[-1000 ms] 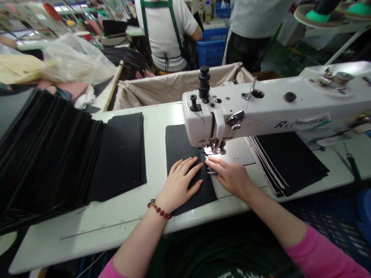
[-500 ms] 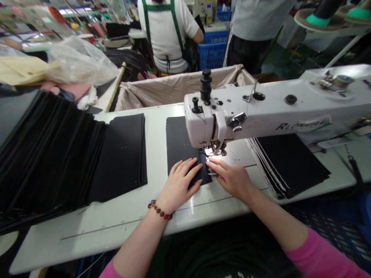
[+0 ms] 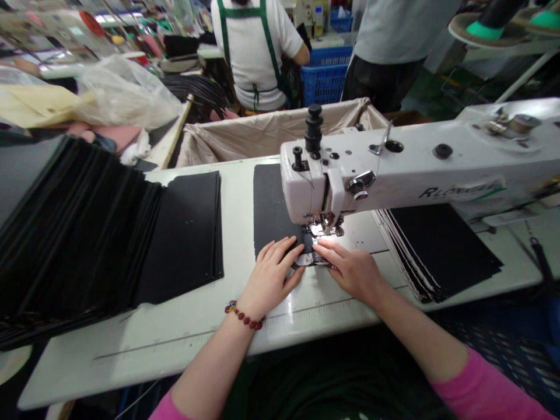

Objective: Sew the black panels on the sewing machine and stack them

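A black flat panel (image 3: 273, 204) lies under the head of a white sewing machine (image 3: 371, 169), its right edge at the lit presser foot (image 3: 322, 228). My left hand (image 3: 273, 268), a beaded bracelet at its wrist, rests with fingers spread on the panel's near part. My right hand (image 3: 352, 271) lies just right of the foot, fingers stretched out, their tips by the panel's right edge and the metal plate. Neither hand grasps anything that I can see. The needle itself is too small to make out.
A tall pile of black panels (image 3: 74, 233) fills the left, with a lower stack (image 3: 184, 227) beside it. More panels with pale edges (image 3: 441, 251) lie under the machine arm. Behind the table (image 3: 236, 216) stands a cloth-lined bin (image 3: 245, 137); two people are beyond it.
The black panel has slid away from me under the machine, so its near edge now sits closer to the presser foot. Both hands have stayed nearly in place.
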Action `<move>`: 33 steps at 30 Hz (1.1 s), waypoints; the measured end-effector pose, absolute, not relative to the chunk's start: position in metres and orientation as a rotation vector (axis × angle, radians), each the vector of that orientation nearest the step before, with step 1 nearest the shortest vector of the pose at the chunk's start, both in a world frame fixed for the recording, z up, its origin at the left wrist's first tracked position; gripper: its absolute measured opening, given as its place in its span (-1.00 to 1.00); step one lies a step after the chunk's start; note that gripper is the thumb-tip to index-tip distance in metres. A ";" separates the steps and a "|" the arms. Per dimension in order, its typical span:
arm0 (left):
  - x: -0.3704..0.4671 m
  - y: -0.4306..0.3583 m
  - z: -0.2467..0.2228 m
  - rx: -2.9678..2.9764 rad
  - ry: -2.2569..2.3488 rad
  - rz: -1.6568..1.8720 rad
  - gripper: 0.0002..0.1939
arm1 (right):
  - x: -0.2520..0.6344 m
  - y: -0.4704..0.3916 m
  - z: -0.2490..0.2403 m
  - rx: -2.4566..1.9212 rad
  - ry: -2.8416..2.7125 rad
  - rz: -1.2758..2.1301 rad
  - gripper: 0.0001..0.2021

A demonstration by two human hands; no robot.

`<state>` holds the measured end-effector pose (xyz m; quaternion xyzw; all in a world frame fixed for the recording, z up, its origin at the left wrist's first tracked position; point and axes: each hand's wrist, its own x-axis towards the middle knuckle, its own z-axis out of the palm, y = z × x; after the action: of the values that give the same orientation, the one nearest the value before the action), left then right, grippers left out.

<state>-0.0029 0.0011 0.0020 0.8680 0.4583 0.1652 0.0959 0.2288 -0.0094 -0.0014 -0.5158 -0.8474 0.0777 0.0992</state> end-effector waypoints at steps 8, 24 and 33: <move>-0.002 0.008 -0.002 2.545 1.403 0.389 -0.42 | 0.230 -0.009 -0.002 -1.513 -2.484 0.259 -0.44; 0.001 0.008 -0.006 2.586 1.457 0.333 -0.36 | 0.230 -0.008 -0.003 -1.480 -2.456 0.308 -0.43; 0.002 0.009 -0.005 2.604 1.477 0.292 -0.35 | 0.231 -0.007 -0.004 -1.463 -2.430 0.304 -0.44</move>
<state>0.0022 0.0085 -0.0052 0.8638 0.4898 0.0970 0.0667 0.2309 -0.0075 -0.0040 -0.5075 -0.8429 0.1055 0.1441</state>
